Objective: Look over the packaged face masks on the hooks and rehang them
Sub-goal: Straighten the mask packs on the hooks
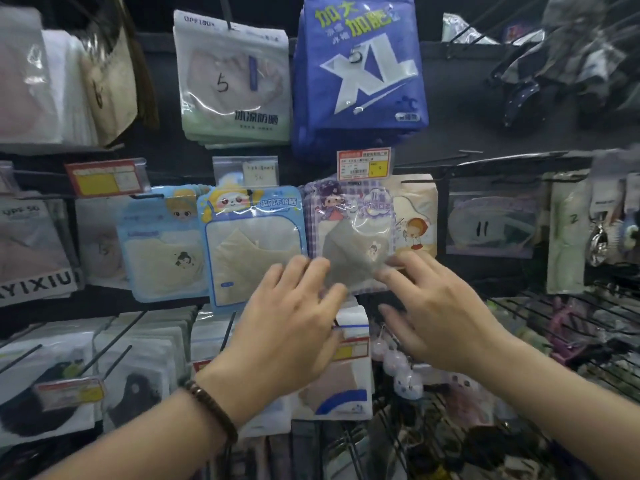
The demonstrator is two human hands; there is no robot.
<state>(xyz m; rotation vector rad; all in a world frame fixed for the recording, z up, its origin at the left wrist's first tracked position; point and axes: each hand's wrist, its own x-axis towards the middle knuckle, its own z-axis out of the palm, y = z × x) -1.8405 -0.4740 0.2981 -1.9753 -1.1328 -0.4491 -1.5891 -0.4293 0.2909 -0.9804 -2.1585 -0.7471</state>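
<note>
As I look at the hooks through the head camera, the purple checked mask packet (349,230) hangs at the centre of the frame. Its long axis runs top to bottom, the hanging end is up and the printed face is turned toward me. It is a flat, glossy plastic pouch, rectangular with rounded corners. A cartoon figure is printed on top, and a clear window shows folded grey-beige mask fabric with a small printed character. It is the front one of a stack of similar packets.

My left hand (294,313) comes up from the lower centre with its fingers almost straight and slightly spread. The tips lie on the packet's lower left edge and the thumb reaches across under its bottom edge. My right hand (440,317) comes in from the lower right, also spread and uncurled, with its fingertips touching the lower right corner. Both hands are blurred, but neither shows fingers wrapped round anything.

Just to the left hangs a blue packet (254,244) of shiny film holding a cream mask. An orange price tag (363,164) sits just above the purple packet. A dark beaded bracelet (211,412) circles my left wrist.
</note>
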